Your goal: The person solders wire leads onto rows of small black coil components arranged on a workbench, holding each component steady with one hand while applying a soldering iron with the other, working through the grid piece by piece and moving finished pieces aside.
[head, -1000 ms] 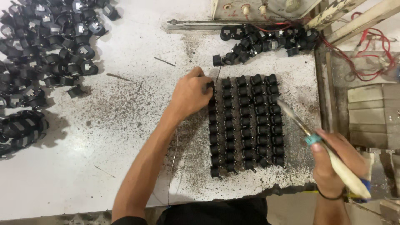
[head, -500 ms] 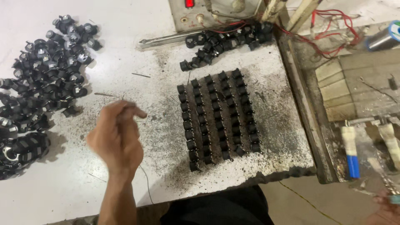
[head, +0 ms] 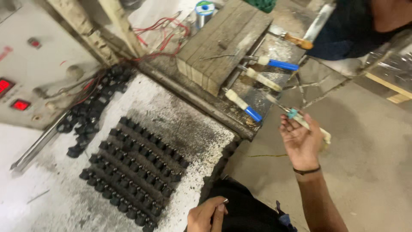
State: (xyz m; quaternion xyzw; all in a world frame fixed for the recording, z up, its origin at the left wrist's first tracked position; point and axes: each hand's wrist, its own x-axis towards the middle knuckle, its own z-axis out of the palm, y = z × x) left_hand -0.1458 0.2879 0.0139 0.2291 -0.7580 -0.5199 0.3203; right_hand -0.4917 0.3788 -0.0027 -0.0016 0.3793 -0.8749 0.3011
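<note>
the right hand (head: 301, 141) is out past the worktop (head: 180, 124) edge, over the floor, its grip tight around a thin iron (head: 300, 119). the left hand (head: 208, 216) sits low by the near edge, fingers curled, holding nothing. black parts (head: 135, 169) lie in rows on the worktop.

Four rows of black parts (head: 133, 172), three racked soldering irons (head: 244, 105), two hands (head: 300, 139).

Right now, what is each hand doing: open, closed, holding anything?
Left hand: loosely curled at the table edge, nothing visible in it.
Right hand: closed on a soldering iron, raised beside the bench.
</note>
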